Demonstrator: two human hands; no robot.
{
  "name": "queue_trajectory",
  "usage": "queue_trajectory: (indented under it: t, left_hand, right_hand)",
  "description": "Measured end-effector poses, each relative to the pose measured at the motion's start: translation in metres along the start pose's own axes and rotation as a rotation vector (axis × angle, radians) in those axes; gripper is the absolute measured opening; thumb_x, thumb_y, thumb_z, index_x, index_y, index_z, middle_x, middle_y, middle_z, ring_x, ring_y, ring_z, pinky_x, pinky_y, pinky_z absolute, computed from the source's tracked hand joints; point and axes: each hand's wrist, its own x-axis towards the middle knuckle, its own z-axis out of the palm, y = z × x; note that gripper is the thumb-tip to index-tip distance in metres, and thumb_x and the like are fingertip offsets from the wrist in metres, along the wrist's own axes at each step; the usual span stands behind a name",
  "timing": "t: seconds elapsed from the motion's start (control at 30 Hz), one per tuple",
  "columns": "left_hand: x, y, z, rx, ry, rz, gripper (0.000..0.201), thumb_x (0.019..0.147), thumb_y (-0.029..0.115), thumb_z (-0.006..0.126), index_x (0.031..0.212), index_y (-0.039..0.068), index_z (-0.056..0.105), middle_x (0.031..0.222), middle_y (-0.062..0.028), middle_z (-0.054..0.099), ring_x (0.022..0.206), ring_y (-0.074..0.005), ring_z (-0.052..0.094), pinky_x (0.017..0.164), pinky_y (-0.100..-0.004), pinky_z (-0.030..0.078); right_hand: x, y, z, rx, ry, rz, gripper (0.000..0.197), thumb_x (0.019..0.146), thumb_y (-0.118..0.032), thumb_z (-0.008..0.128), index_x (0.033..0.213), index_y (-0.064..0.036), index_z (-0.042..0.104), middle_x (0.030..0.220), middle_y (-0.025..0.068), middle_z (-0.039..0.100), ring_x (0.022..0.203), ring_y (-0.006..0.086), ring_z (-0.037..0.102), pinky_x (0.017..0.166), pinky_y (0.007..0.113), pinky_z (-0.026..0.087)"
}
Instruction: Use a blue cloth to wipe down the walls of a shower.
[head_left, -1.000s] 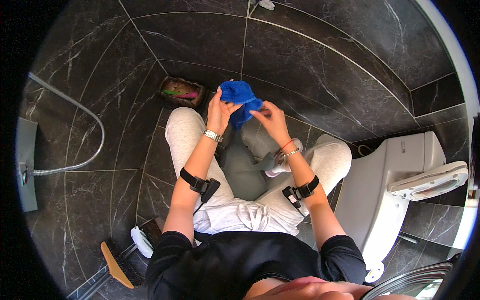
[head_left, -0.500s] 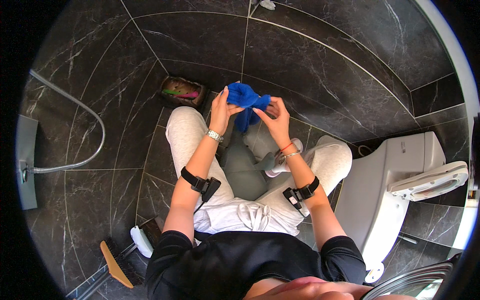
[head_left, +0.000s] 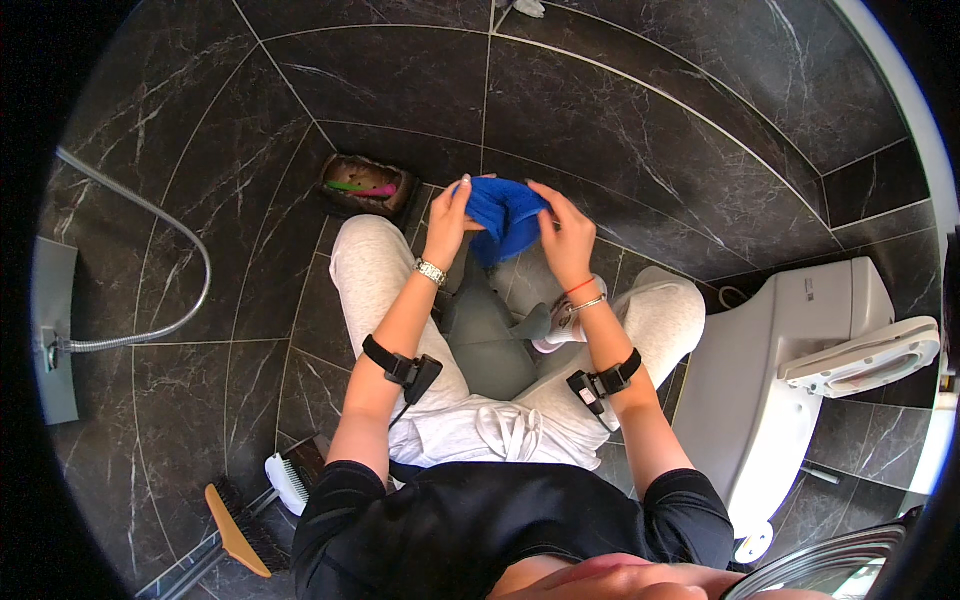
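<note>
A bright blue cloth [head_left: 508, 212] is stretched between my two hands, out past my knees. Its lower part hangs down in a fold. My left hand [head_left: 446, 220] grips the left edge, thumb on top and fingers partly behind the cloth. At the opposite edge, my right hand [head_left: 568, 238] pinches the cloth between thumb and fingers. Below the cloth, between my legs, is a smooth dark grey object [head_left: 490, 340] whose kind I cannot make out; a rounded piece juts from its right side.
A brown box [head_left: 365, 188] with green and pink items sits against the far wall. On the right stands a white toilet [head_left: 760, 370], its seat raised. A broom [head_left: 238, 530] and a white brush [head_left: 288, 484] lean at lower left; a shower hose [head_left: 205, 260] curves along the left wall.
The blue cloth has gone from bunched and twisted to spread wider between my hands. My right hand has shifted slightly right and turned; my left hand has moved a little right.
</note>
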Motion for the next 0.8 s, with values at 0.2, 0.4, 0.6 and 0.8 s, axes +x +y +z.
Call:
queue_trajectory:
  t: [0.2,0.4,0.6,0.8]
  left_hand:
    - [0.012,-0.003,-0.012,0.479,0.306,0.273,0.04,0.091,0.035,0.044,0.075,-0.001,0.053,0.052,-0.0039,0.042,0.048,-0.0071,0.032,0.046,-0.0255,0.03]
    - [0.009,0.006,-0.011,0.326,0.231,0.344,0.037,0.092,0.031,0.041,0.082,-0.001,0.056,0.06,-0.0025,0.049,0.057,-0.0064,0.04,0.054,-0.0241,0.035]
    - [-0.005,0.016,-0.003,0.197,-0.017,0.228,0.039,0.094,0.032,0.037,0.088,-0.001,0.057,0.077,-0.0033,0.06,0.07,-0.008,0.053,0.068,-0.0216,0.042]
    - [-0.005,0.013,-0.009,0.164,-0.083,0.213,0.039,0.094,0.032,0.037,0.09,-0.001,0.057,0.084,-0.0056,0.061,0.076,-0.0093,0.056,0.073,-0.0225,0.043]
  right_hand:
    - [0.013,0.008,-0.023,0.142,0.068,-0.119,0.024,0.075,0.007,0.053,0.09,-0.0052,0.067,0.089,0.0096,0.065,0.075,0.0179,0.063,0.068,0.024,0.049]
    - [0.015,0.017,-0.026,0.223,0.116,-0.023,0.021,0.076,0.003,0.056,0.094,-0.0048,0.064,0.089,0.0097,0.065,0.077,0.0158,0.063,0.067,0.025,0.049]
    - [0.001,0.06,-0.002,0.552,0.136,0.489,0.02,0.076,-0.01,0.065,0.089,-0.001,0.053,0.084,0.0071,0.059,0.07,0.0131,0.059,0.061,0.025,0.048]
    - [-0.007,0.063,0.01,0.784,-0.311,0.896,0.03,0.085,-0.034,0.054,0.096,-0.006,0.052,0.096,0.0046,0.054,0.085,0.0148,0.056,0.065,0.026,0.046]
